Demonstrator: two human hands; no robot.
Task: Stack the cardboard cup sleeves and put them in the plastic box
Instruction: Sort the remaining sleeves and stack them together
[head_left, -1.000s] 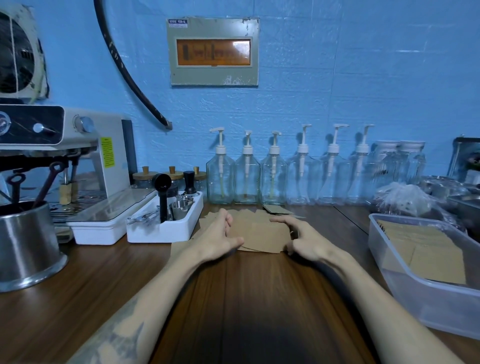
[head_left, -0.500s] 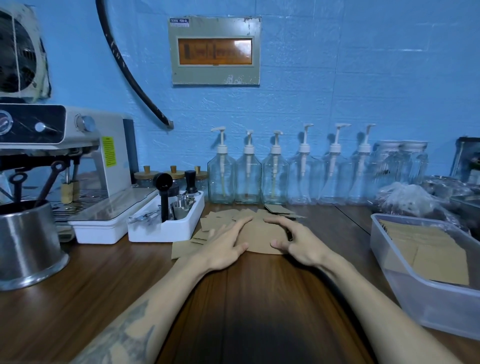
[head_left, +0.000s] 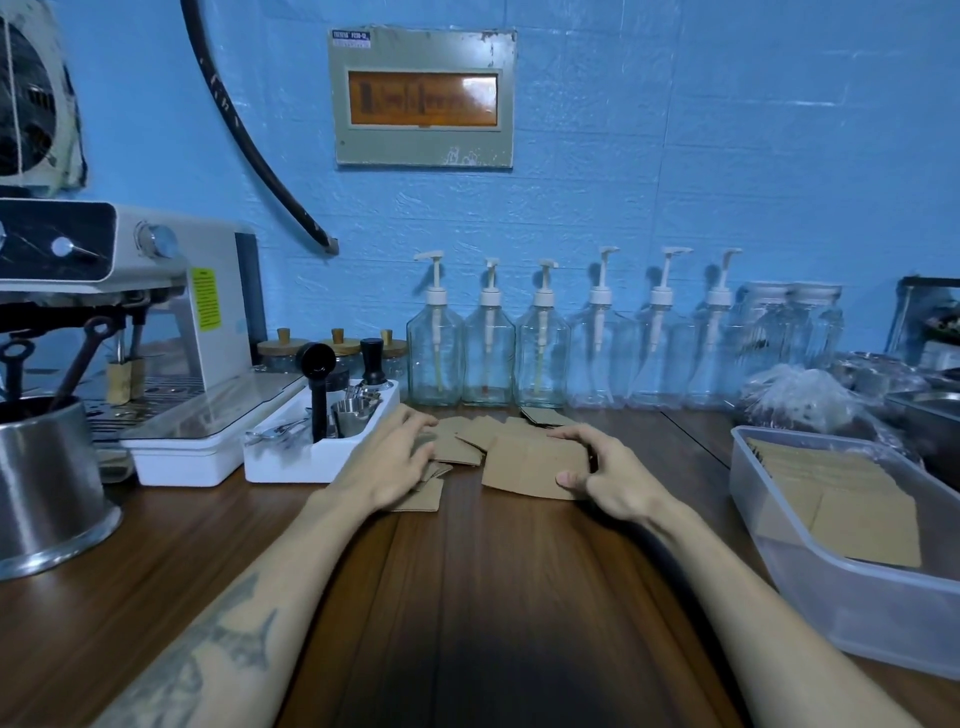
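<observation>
While my right hand (head_left: 610, 480) is pinching the squared stack of cup sleeves (head_left: 535, 462) mid-counter, my left hand (head_left: 392, 462), fingers spread, is pressing loose sleeves (head_left: 457, 449) that I am judging need edge-aligning before going into the plastic box (head_left: 810, 566).

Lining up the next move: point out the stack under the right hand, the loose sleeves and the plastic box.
stack of sleeves (head_left: 530, 460), head view, top face.
loose sleeves (head_left: 457, 449), head view, flat middle piece.
plastic box (head_left: 852, 597), head view, near wall.
</observation>
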